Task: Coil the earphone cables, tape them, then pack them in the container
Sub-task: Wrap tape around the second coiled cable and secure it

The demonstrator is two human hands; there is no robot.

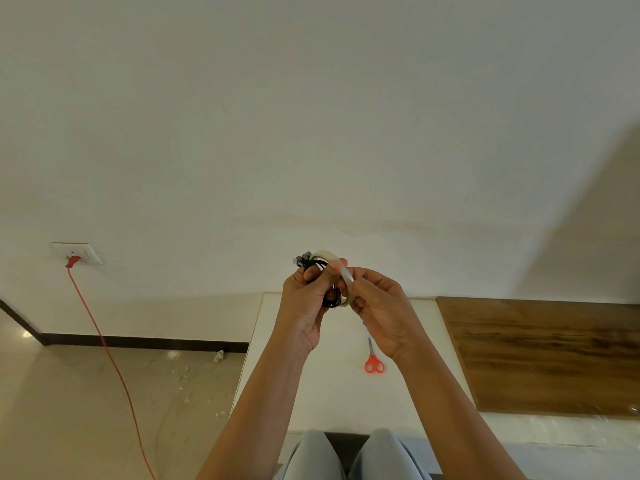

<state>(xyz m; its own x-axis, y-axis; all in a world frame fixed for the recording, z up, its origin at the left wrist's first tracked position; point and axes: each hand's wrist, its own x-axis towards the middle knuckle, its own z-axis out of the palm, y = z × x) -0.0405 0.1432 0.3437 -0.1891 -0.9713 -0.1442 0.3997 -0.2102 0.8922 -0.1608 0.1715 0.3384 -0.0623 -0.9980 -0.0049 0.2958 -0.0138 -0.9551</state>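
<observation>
Both hands are raised in front of the wall, above the white table (311, 393). My left hand (306, 303) grips a coiled black earphone cable (313, 266), whose plug ends stick out at the top left. My right hand (377, 306) holds a roll of clear tape (341, 271) pressed against the coil. The left thumb lies over the roll's rim. No container is in view.
Orange-handled scissors (373, 358) lie on the white table below my right hand. A brown wooden board (547, 351) covers the table's right part. A red cord (104, 341) runs from a wall socket (77, 252) down over the floor at left. My knees show at the bottom.
</observation>
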